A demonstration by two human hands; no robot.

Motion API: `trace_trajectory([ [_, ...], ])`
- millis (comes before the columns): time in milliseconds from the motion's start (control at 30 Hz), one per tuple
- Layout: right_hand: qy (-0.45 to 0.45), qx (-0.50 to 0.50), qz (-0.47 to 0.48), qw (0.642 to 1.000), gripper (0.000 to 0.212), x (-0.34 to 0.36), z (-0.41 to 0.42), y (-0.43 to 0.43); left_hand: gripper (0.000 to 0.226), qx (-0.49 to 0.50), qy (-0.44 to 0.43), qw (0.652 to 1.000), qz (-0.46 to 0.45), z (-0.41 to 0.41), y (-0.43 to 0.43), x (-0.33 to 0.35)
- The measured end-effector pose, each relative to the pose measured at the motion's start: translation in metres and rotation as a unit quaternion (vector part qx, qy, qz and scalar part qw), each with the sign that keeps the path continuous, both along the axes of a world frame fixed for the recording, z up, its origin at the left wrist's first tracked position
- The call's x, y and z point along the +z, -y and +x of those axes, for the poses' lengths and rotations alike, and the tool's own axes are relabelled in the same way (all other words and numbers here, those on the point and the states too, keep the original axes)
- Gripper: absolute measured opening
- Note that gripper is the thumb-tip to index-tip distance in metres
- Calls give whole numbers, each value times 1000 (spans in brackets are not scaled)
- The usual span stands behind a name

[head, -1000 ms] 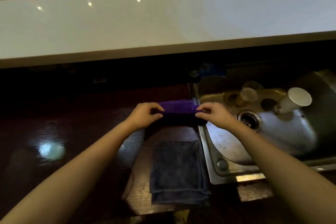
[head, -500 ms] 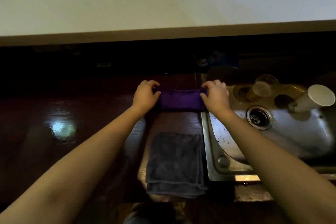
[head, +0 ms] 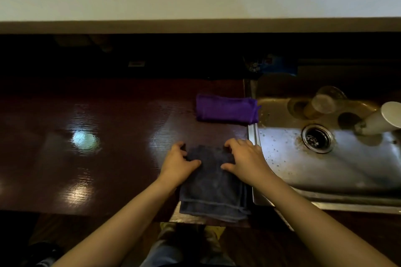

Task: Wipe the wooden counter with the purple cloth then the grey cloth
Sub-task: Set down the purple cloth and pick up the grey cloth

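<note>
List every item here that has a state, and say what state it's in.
purple cloth: folded, lying free on the counter
grey cloth: folded, gripped at far edge
left hand: on grey cloth
right hand: on grey cloth
white cup: tipped over in sink
clear glass: tipped over in sink

A folded cloth [head: 226, 109] is lying at frame centre on the counter [head: 86, 128] — touching the sink [head: 325, 169] rim at right. Another cloth [head: 213, 191] is sitting below it, both hands — left hand [head: 176, 163], right hand [head: 246, 161] — resting on its upper corners.

Bare left hand [head: 178, 163] and bare right hand [head: 246, 161]: no rings, gloves or sleeves on either forearm. Lower body: blue-grey trousers [head: 165, 253]; shoes [head: 211, 231] possibly yellowish, dimly lit.
</note>
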State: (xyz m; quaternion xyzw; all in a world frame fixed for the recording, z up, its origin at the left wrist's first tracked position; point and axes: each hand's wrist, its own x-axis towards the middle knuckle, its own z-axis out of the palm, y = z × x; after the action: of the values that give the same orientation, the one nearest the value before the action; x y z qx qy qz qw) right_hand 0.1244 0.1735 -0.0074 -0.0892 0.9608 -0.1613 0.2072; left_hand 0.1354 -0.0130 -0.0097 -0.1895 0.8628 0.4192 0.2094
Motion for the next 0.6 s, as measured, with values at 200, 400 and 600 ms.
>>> trace_trajectory([
  [200,45,-5,-10,999,38,0,0,12,54,31,35,998,36,5,-8,6],
  [400,72,-44,-77,993,42,5,2,17,55,50,-3,996,76,15,-12,4],
  [600,82,-64,-128,986,22,3,2,21,57,195,46,950,237,16,-10,9],
])
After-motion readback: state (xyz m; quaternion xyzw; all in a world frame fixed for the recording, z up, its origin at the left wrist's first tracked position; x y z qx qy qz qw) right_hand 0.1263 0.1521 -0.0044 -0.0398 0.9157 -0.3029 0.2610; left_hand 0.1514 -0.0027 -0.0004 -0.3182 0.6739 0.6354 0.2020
